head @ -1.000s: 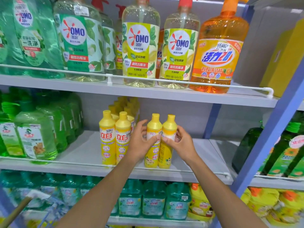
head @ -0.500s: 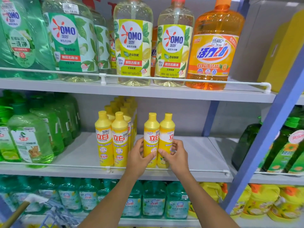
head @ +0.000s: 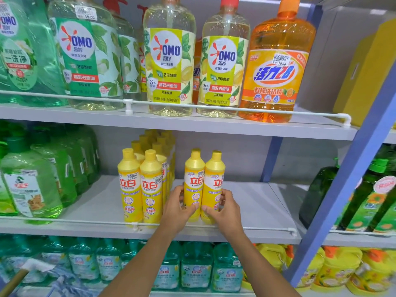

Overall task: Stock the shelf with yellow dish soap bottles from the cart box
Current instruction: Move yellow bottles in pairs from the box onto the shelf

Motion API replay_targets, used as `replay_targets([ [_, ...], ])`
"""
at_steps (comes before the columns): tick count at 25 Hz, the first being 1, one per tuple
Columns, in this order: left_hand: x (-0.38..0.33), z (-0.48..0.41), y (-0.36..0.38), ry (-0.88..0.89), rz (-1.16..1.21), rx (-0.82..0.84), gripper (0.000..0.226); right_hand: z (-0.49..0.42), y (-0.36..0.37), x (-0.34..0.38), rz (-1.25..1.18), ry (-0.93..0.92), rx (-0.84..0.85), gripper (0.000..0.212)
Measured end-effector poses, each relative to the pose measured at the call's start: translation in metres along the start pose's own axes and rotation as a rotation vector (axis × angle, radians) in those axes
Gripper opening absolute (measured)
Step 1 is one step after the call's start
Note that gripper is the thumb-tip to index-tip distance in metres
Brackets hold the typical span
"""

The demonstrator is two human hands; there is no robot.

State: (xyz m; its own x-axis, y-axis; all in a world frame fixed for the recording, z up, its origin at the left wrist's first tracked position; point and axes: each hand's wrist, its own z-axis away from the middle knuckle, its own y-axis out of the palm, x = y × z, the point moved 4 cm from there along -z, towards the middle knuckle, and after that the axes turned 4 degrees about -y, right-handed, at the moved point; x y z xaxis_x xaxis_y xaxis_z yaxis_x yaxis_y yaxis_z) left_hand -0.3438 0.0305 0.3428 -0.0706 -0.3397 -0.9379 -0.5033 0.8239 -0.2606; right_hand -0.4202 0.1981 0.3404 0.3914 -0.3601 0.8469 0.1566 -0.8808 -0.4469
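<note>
Two yellow dish soap bottles stand upright side by side at the front of the middle shelf (head: 252,211). My left hand (head: 177,209) grips the lower part of the left bottle (head: 194,176). My right hand (head: 225,209) grips the lower part of the right bottle (head: 214,179). Their labels face me. To their left stand two rows of the same yellow bottles (head: 140,183), several deep, a small gap away. The cart box is out of view.
Green soap bottles (head: 32,185) fill the middle shelf's left end. A white guard rail (head: 85,221) runs along its front edge. Large OMO and orange bottles (head: 276,67) stand on the shelf above. A blue upright post (head: 351,183) bounds the right side.
Both hands slid from the bottles' upper halves to their lower parts as the pair settled upright on the shelf, and the labels turned to face front.
</note>
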Motion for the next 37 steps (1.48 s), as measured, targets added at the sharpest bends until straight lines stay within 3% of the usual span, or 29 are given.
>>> replay_targets([
  [6, 0.007, -0.022, 0.005, -0.023, -0.029, 0.014, 0.052, -0.019, 0.005, -0.007, 0.067, 0.033, -0.048, 0.068],
  [24, 0.058, -0.112, 0.051, -0.103, -0.135, -0.245, 0.059, -0.103, 0.033, -0.039, 0.063, 0.026, -0.096, 0.053],
  [32, 0.082, -0.142, 0.053, -0.117, -0.19, -0.291, 0.045, -0.139, 0.053, -0.061, 0.052, 0.043, -0.09, 0.056],
  [37, 0.095, -0.154, 0.055, -0.118, -0.179, -0.308, 0.058, -0.153, 0.059, -0.066, 0.059, 0.002, -0.093, 0.06],
])
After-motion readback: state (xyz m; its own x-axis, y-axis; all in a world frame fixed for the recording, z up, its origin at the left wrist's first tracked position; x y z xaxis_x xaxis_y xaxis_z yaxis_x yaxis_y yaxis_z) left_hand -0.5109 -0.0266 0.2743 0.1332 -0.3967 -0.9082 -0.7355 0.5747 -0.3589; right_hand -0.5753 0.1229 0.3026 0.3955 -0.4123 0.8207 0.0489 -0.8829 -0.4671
